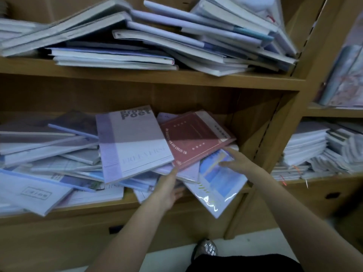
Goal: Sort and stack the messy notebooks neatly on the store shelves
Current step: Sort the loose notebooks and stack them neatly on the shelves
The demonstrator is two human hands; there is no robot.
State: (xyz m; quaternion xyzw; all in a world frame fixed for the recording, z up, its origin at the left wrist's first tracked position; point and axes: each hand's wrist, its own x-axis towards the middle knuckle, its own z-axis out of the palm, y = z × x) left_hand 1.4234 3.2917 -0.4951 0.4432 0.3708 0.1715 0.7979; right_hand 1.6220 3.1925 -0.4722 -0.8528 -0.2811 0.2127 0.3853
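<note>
Sorting stage: my left hand (170, 186) grips the near edge of the dark red hardcover notebook (197, 137) on the lower wooden shelf's (125, 203) heap — my right hand (234, 161) rests flat-fingered on the plastic-wrapped blue-and-white notebook (218, 185) overhanging beneath. Next — lift the red one clear without toppling the heap.

Tan wooden shelving unit (149, 79) fills pretty much the whole view, with a second bay (334, 112) on the right past an upright panel. Pale floor (245, 244) below, lighting's kinda dim.

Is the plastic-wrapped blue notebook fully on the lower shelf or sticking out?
Sticking out: the blue notebook tilts down past the lower shelf's front edge.
</note>
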